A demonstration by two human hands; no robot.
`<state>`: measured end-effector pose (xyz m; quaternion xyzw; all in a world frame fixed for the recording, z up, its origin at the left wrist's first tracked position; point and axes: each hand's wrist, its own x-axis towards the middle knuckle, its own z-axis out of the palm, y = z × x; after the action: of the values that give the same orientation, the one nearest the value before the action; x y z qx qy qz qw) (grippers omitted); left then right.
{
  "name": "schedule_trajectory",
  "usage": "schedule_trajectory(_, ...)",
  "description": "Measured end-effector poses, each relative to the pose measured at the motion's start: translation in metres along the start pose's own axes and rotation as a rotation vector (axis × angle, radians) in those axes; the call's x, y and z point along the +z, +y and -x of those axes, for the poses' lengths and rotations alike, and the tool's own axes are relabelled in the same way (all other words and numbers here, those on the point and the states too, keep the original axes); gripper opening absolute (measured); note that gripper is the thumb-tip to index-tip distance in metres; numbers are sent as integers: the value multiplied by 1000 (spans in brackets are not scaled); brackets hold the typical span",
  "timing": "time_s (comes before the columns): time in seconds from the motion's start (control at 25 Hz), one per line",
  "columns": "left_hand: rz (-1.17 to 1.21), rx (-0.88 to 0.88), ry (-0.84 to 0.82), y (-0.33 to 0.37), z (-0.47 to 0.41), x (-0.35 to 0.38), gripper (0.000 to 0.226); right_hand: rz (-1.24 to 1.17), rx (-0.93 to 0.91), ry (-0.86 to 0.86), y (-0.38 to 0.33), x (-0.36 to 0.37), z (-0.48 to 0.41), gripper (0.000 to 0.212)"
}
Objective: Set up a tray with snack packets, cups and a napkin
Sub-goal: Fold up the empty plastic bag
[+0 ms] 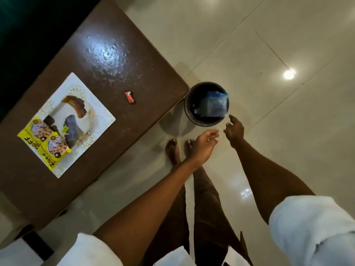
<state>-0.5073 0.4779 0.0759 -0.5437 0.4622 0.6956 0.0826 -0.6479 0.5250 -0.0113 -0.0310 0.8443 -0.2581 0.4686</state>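
Both hands are stretched forward and down over the floor, fingers loosely spread, and neither holds anything. The right hand (pixel 234 131) is just beside the near rim of a dark round bin (pixel 186 109), its forefinger pointing at it. The left hand (pixel 204 143) hangs a little lower and to the left, above the person's bare feet (pixel 172 150).

Inside the bin a bluish clear packet (pixel 213 104) lies flat against the right wall. What it contains I cannot tell.

The bin stands on the pale tiled floor (pixel 269 54), touching or nearly touching the corner of the brown table (pixel 115 54). A small red wrapper (pixel 130 97) lies alone on the table near that corner.

The tray (pixel 99 117) sits well apart from the hands, off to their left and across the table's edge. Its long axis runs roughly along the near edge of the table. Two yellow snack packets (pixel 45 138) overlap on its nearer-left end. The rest of the tray is bare, with no cup or napkin in sight.

So the setup looks only begun. The left hand is the nearer one to the tray, and a reach there would sweep left over the table's edge and past the red wrapper. The bin is the one thing to step around, and to the right the floor is open.
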Motion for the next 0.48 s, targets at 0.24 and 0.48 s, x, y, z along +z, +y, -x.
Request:
schedule_trajectory(0.24, -18, -32, -14, -21, 24, 5, 39, 19, -6, -34, 11, 12, 43, 46)
schedule_trajectory(0.48, 71, -14, 57, -23, 88, -48, 38, 138, -179, -90, -27, 52, 132, 42)
